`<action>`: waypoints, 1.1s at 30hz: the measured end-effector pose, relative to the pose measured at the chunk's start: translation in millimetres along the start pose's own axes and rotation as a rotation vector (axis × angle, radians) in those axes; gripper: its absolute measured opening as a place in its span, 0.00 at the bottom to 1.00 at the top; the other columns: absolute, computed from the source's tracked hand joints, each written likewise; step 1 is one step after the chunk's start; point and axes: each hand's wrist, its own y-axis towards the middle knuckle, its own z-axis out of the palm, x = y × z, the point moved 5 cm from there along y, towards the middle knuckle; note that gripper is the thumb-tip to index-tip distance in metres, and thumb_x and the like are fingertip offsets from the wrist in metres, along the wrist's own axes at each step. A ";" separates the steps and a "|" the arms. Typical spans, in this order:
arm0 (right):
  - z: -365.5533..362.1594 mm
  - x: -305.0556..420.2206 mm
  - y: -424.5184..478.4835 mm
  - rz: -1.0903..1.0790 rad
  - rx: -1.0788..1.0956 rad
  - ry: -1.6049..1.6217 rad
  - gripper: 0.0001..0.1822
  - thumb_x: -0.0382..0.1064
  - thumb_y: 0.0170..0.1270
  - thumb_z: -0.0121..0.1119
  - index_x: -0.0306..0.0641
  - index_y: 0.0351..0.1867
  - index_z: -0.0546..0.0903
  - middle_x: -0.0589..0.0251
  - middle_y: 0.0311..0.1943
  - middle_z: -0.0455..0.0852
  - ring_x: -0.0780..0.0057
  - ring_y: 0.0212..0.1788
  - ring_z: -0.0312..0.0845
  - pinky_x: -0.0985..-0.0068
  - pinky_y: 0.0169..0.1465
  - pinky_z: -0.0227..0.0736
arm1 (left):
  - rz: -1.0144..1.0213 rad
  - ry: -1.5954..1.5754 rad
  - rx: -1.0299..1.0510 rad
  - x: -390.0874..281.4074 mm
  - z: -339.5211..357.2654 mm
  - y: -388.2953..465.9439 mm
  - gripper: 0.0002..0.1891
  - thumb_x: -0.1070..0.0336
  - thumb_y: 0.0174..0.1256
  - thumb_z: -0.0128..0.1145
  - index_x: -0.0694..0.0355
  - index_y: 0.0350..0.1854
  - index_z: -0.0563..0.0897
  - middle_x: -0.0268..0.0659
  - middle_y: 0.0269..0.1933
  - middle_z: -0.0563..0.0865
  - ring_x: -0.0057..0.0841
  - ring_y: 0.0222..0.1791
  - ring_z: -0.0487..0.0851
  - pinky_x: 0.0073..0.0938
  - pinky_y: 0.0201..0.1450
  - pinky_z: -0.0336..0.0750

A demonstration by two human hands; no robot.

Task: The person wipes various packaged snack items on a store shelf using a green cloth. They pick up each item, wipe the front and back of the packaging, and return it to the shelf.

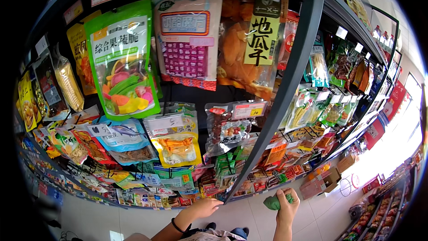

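Note:
My right hand [288, 204] is raised at the lower right, its fingers closed around a crumpled green cloth [273, 203]. Part of the cloth bulges out on the left side of the fist. My left hand [203, 207] reaches towards the foot of a dark metal shelf post [264, 127], with its fingers loosely extended and nothing seen in them. Its palm is hidden from view. Directly before me hang snack packets: a green pouch of fruit and vegetable crisps [122, 60], a cream and purple pouch [187, 40] and a clear bag of dried sweet potato [232, 40].
Lower hooks carry a blue fish-snack pouch [128, 137], a yellow packet [179, 149] and a clear vacuum pack [227, 127]. Price tags [249, 109] bear writing. Cardboard boxes [321, 182] stand on the tiled floor [147, 219] at right. Another stocked shelf [381, 212] lines the aisle's far side.

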 end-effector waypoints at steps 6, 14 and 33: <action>4.7 28.6 79.3 -0.157 0.136 -0.154 0.09 0.26 0.61 0.69 0.36 0.35 0.78 0.69 0.32 0.80 0.82 0.35 0.72 0.81 0.43 0.69 | -0.099 -0.058 -0.192 -55.7 -39.2 7.8 0.19 0.63 0.74 0.55 0.57 0.64 0.80 0.49 0.56 0.87 0.50 0.54 0.84 0.45 0.57 0.78; -10.3 127.0 199.2 -0.426 0.263 -0.266 0.09 0.28 0.62 0.68 0.37 0.43 0.83 0.70 0.31 0.79 0.81 0.38 0.73 0.78 0.49 0.70 | -0.139 -0.077 -0.272 -101.0 -13.4 55.8 0.20 0.62 0.74 0.55 0.54 0.66 0.79 0.51 0.53 0.87 0.50 0.50 0.86 0.46 0.52 0.79; 140.5 228.7 382.9 -0.424 0.679 -0.255 0.33 0.39 0.53 0.77 0.20 0.57 0.78 0.48 0.40 0.88 0.68 0.39 0.87 0.73 0.42 0.81 | -0.348 -0.065 -0.477 -194.8 51.0 82.3 0.19 0.68 0.71 0.56 0.57 0.63 0.81 0.48 0.49 0.88 0.48 0.46 0.86 0.42 0.49 0.81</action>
